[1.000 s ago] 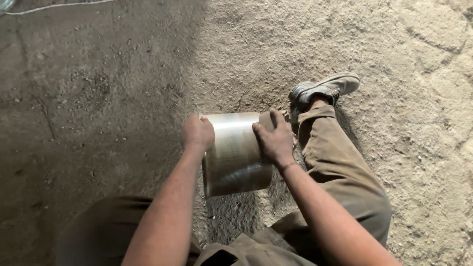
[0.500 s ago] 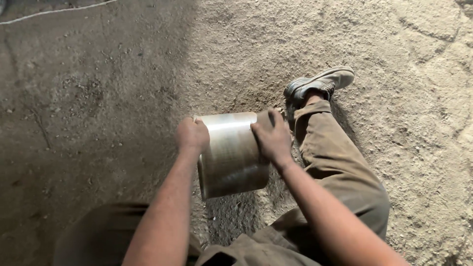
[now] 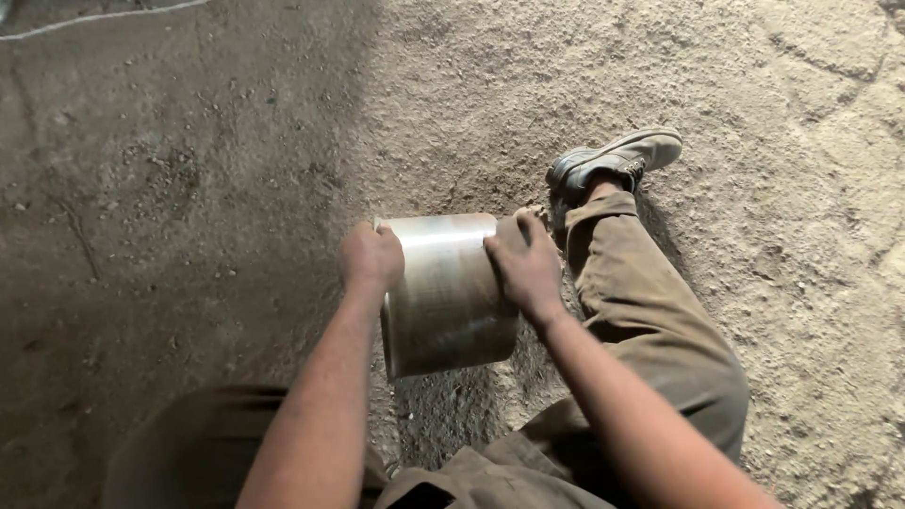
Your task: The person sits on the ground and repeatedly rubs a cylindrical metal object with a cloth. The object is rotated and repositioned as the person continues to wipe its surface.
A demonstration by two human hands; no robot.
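Both hands are on the shiny metal cylinder [image 3: 448, 292], left hand [image 3: 370, 256] and right hand [image 3: 523, 262] each clamped on its far rim. It's barely shifted from a second ago, still held above the sandy floor [image 3: 236, 141] by my shoe [image 3: 613, 158].

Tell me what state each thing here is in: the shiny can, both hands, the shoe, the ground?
Metal can: tipped over, mouth pressed toward the sand, held on both sides.
Left hand: grip closed on the can's left edge.
Right hand: flat against its right side.
Shoe: worn, on its side.
Sandy ground: loose, dry.
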